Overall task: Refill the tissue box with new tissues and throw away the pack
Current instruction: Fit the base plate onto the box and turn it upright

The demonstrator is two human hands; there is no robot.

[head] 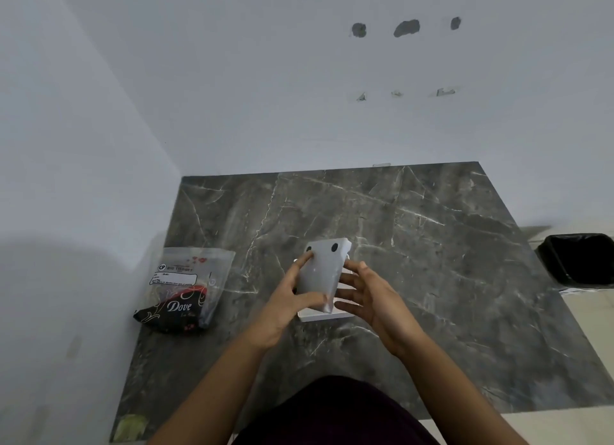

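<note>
I count two hands, left hand [285, 306] and right hand [372, 306], both at the centre. One tissue box shell [324, 272] tilts up between them, with two dark round pads on its underside, and one white base [320, 315] beneath (I think; mostly hidden). One tissue pack [186, 290] at nine o'clock. One black bin [579, 258] at three o'clock. One marble slab [432, 245].
</note>
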